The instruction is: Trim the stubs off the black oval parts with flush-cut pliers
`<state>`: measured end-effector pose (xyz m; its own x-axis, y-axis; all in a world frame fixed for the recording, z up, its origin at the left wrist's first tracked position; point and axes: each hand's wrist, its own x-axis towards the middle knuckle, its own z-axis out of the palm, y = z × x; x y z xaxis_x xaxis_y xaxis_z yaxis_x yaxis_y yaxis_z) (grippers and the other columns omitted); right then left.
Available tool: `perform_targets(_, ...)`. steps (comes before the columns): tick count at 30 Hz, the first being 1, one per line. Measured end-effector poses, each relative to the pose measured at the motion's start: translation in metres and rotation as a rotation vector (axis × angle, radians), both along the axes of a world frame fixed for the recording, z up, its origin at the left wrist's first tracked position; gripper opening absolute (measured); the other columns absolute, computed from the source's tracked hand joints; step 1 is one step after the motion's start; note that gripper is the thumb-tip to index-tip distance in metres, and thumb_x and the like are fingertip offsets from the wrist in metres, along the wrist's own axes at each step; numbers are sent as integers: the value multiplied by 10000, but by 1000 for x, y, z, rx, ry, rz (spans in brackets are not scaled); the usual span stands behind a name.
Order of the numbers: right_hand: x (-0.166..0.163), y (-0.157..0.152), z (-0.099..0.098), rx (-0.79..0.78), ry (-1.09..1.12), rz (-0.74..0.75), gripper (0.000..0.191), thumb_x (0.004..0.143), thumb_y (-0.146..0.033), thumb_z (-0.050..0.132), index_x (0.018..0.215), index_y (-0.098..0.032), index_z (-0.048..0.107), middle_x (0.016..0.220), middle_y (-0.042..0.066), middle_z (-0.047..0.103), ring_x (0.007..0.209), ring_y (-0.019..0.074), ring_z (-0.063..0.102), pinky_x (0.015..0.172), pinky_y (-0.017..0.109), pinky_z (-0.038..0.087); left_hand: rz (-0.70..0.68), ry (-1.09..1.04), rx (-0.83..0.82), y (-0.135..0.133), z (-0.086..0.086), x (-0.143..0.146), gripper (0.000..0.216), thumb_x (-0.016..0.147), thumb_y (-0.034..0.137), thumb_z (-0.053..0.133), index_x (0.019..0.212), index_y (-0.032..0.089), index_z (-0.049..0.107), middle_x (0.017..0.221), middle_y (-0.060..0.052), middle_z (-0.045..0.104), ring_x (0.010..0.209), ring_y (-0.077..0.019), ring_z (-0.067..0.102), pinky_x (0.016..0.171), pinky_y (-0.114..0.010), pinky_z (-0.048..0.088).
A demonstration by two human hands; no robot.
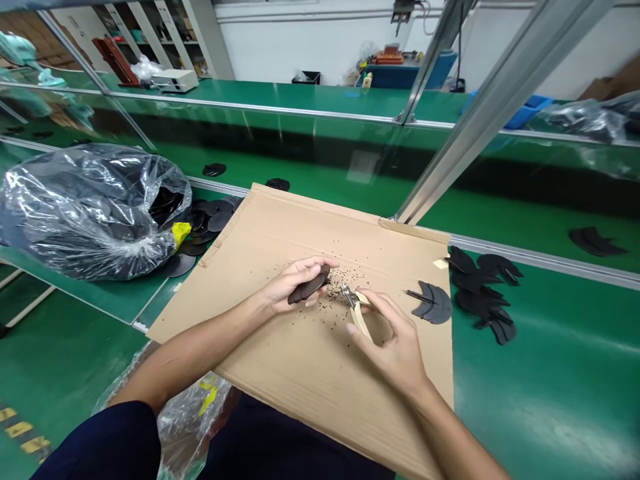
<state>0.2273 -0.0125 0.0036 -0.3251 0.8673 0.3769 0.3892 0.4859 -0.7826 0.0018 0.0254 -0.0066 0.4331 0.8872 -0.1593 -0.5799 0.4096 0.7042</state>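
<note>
At the centre of the frame, over a sheet of cardboard, the left hand is clenched around a flat black plastic piece, holding its edge toward the cutters that the right hand grasps by the pale handles. Dark crumbs speckle the cardboard, which seems laid there to catch them. A similar piece lies right of centre, more beyond it, and a clear bag of them at the left.

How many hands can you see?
2. The left hand holds a black part over the cardboard; the right hand holds cutters beside it.
</note>
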Motion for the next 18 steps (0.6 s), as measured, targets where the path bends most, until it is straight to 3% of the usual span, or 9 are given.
perform_targets(4,0,-1,-2,-6,6,28,391,884,-326,720,1261,-237,666,900,41,682,744,191,625,684,336,560,-75,36,-18,0,-3,-2,425,783,403,843,1084,138,701,651,12,659,344,-18,418,321,-133,248)
perform_targets(11,0,-4,-2,-62,14,70,382,888,-306,714,1263,-244,682,919,45,678,685,171,562,646,330,524,-113,62,-24,0,0,-2,434,758,407,865,1055,127,718,642,20,646,349,-26,448,305,-131,294)
perform_targets(18,1,-4,1,-66,-18,87,384,895,-318,714,1270,-235,702,809,23,643,641,165,534,600,311,496,-141,104,-8,1,-1,-6,473,741,445,875,1059,126,731,625,15,655,332,-28,452,304,-133,308)
